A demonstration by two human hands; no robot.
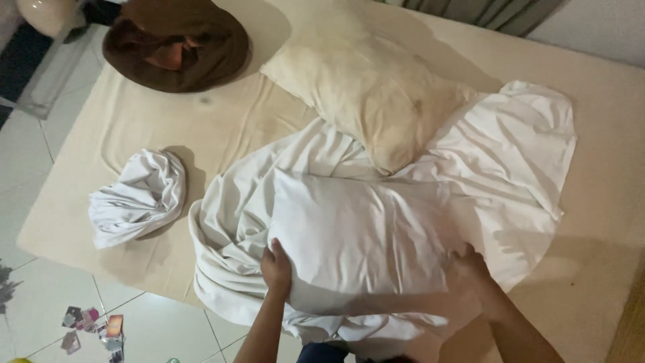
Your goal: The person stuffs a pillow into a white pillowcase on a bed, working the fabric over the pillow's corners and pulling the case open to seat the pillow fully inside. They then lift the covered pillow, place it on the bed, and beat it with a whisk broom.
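bare pillow (366, 87): cream, stained, lying diagonally up and beyond the grip, near it.
crumpled white cloth (138, 197): bunched on the mattress, off to the left of the grip.
brown cushion (176, 42): round, far up and left, well apart.
mattress (605, 168): beige, beneath everything.
scattered cards (94, 326): on the tiled floor (40, 296), low left.

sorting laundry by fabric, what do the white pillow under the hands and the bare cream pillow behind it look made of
White pillow: thin woven cloth, probably cotton, matte; it creases in fine soft folds where the left hand and right hand press it.
Cream pillow: uncovered padded ticking, dull and yellowed with stains; the fibre cannot be told.
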